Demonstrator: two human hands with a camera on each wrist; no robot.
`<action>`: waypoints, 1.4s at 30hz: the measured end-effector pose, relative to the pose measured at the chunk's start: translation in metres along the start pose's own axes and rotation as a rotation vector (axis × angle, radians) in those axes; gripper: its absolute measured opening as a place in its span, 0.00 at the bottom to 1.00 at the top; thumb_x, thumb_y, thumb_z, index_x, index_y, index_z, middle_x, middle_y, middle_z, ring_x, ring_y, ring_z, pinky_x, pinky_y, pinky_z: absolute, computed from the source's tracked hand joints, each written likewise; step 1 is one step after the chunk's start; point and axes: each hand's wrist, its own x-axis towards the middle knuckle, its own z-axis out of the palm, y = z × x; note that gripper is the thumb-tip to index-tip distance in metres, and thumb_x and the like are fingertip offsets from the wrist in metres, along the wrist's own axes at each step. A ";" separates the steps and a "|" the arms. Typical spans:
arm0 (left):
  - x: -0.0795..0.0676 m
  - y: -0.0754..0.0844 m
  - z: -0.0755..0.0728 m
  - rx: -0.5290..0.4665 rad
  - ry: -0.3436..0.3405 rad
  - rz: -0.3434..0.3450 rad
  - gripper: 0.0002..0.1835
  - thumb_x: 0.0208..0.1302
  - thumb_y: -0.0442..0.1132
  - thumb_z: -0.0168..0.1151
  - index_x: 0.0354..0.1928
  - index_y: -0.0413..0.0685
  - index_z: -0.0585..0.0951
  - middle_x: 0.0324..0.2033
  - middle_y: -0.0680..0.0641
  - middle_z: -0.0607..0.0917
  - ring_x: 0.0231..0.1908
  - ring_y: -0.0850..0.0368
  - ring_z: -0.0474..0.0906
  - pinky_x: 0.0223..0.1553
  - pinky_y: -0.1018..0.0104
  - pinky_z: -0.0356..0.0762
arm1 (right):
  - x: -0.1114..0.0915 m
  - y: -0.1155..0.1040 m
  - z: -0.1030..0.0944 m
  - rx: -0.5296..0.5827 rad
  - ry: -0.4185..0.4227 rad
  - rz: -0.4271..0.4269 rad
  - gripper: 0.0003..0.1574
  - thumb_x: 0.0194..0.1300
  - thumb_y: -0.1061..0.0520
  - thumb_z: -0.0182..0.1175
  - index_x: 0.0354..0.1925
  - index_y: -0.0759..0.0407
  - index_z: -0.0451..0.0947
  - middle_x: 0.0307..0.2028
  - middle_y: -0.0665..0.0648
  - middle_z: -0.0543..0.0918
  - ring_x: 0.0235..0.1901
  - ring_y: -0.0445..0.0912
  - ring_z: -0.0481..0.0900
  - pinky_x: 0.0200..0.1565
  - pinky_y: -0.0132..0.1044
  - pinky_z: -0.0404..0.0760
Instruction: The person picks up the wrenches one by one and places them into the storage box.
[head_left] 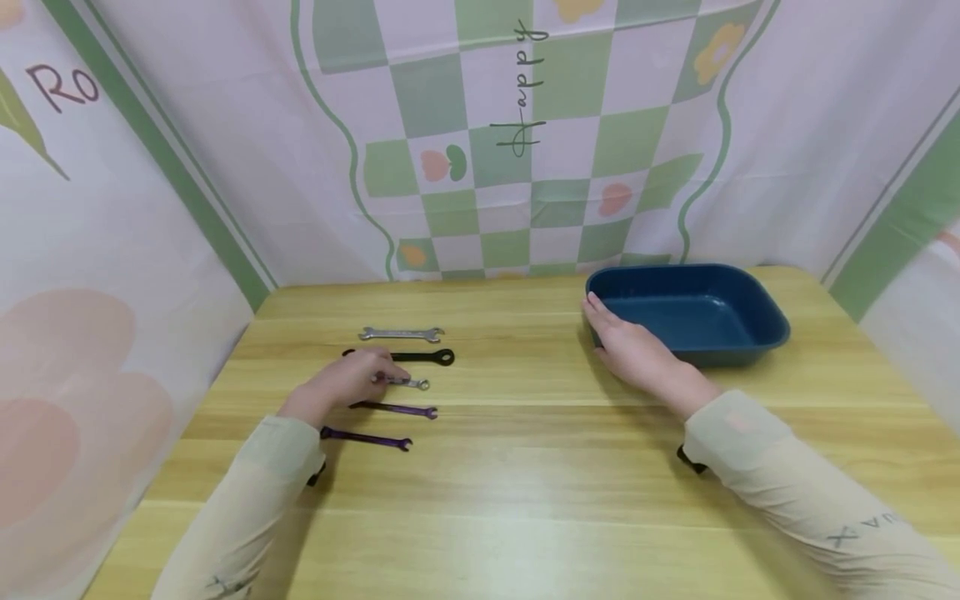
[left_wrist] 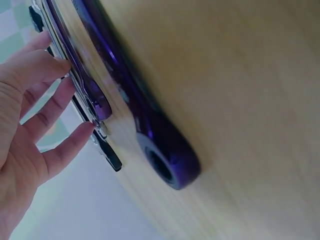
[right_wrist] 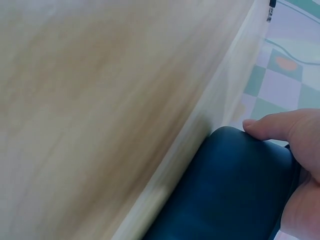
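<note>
My left hand [head_left: 352,379] is over a row of wrenches on the left of the table, thumb and fingertips pinching the small silver wrench [head_left: 417,384], whose left part the fingers hide. Behind it lie a black wrench [head_left: 423,357], partly covered by the hand, and a silver open-end wrench [head_left: 401,335]. Closer to me are two purple wrenches, one [head_left: 405,410] beside the hand and another [head_left: 367,438] in front; the nearer looms large in the left wrist view. On the right, my right hand [head_left: 633,350] rests with straight fingers against the left side of a dark blue tub [right_wrist: 225,185].
The wood-grain table [head_left: 510,483] spans the space between the hands. A patterned curtain [head_left: 517,217] hangs along its back edge and both sides. The tub stands near the back right corner, its inside bare.
</note>
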 end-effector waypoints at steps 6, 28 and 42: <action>0.001 0.000 0.002 0.034 0.004 -0.009 0.21 0.55 0.24 0.56 0.48 0.51 0.84 0.33 0.54 0.78 0.27 0.63 0.69 0.26 0.70 0.71 | 0.001 -0.004 0.001 0.002 0.007 0.006 0.49 0.61 0.64 0.60 0.71 0.66 0.43 0.70 0.64 0.44 0.13 0.44 0.70 0.24 0.38 0.73; 0.000 0.001 0.002 0.059 0.006 -0.007 0.25 0.51 0.19 0.57 0.49 0.49 0.83 0.35 0.52 0.78 0.35 0.59 0.75 0.35 0.69 0.76 | 0.010 -0.027 0.007 0.029 0.026 0.008 0.48 0.61 0.65 0.60 0.70 0.68 0.45 0.70 0.64 0.45 0.10 0.41 0.65 0.22 0.36 0.71; 0.000 0.001 0.003 0.064 0.007 -0.022 0.27 0.51 0.19 0.55 0.51 0.50 0.82 0.40 0.50 0.79 0.37 0.58 0.75 0.36 0.67 0.76 | 0.016 -0.040 0.011 0.038 0.044 0.014 0.47 0.61 0.65 0.60 0.70 0.67 0.46 0.70 0.64 0.47 0.25 0.54 0.79 0.32 0.44 0.78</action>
